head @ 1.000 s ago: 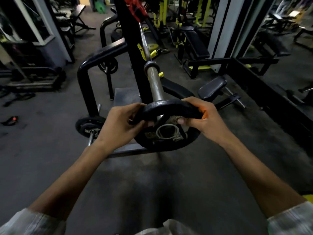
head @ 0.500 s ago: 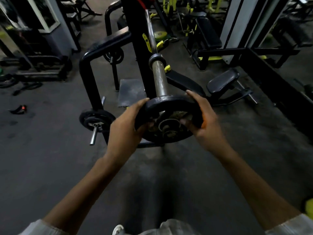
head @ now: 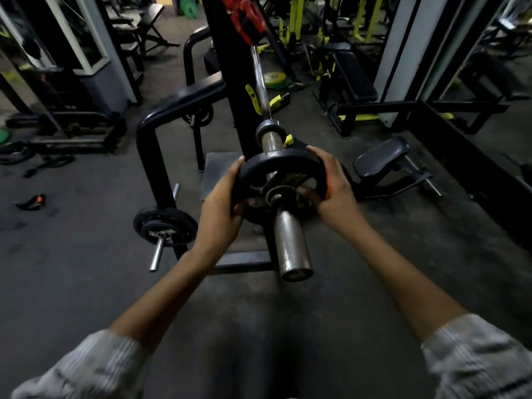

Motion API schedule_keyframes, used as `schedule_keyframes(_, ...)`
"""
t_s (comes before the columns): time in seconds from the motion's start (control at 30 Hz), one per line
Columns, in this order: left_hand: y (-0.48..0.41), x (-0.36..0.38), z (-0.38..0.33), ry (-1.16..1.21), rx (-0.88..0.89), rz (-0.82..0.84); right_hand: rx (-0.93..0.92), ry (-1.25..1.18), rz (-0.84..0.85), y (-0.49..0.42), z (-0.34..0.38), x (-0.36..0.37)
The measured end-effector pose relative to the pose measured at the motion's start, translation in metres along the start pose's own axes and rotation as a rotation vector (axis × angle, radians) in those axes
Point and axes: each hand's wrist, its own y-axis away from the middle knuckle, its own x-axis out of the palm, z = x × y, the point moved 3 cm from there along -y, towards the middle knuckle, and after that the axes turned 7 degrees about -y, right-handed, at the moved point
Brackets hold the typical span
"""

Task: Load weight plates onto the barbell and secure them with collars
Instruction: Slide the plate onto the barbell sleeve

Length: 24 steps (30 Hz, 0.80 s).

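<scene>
Gripping the weight plate (head: 280, 165) by its rim with both hands, we have it threaded on the barbell sleeve (head: 290, 243), about midway along, with the sleeve's bare end sticking out toward us. Our left hand (head: 221, 214) clamps the left edge, its fingers (head: 253, 201) curled round onto the near face; our right hand (head: 331, 191) holds the right edge the same way, thumb over the top. Both sets of fingers are closed on the plate, neither loose.

The plate sits short of the inner shoulder (head: 266, 129) of the sleeve, with bare steel between them, so we judge the slide unfinished. No collar is on the sleeve, and we cannot make one out nearby in this dim light.

The risks from here, as we see them:
- The plate looks slightly tilted on the sleeve; pushing it crooked could make the bore bind.
- Fingers wrapped round the rim could get pinched if the plate goes home hard against the shoulder.
- Letting go before a collar is fitted leaves the plate free to creep outward if the barbell (head: 259, 82) tips in the rack (head: 227, 67).
</scene>
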Motion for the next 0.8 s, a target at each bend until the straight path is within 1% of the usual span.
schedule_keyframes(0.2,-0.082,0.024,0.031,-0.104,-0.057,-0.063,0.067,0.072,0.003,-0.085,-0.05,0.016)
schedule_keyframes(0.37,-0.123,0.034,0.043,-0.135,-0.077,-0.084,0.121,0.069,-0.004,-0.126,-0.071,0.026)
schedule_keyframes(0.53,-0.147,0.039,0.047,-0.139,-0.093,-0.097,0.154,0.06,-0.021,-0.146,-0.082,0.031)
schedule_keyframes(0.8,-0.148,0.037,0.047,-0.17,-0.103,-0.068,0.205,0.107,0.012,-0.15,-0.081,0.027)
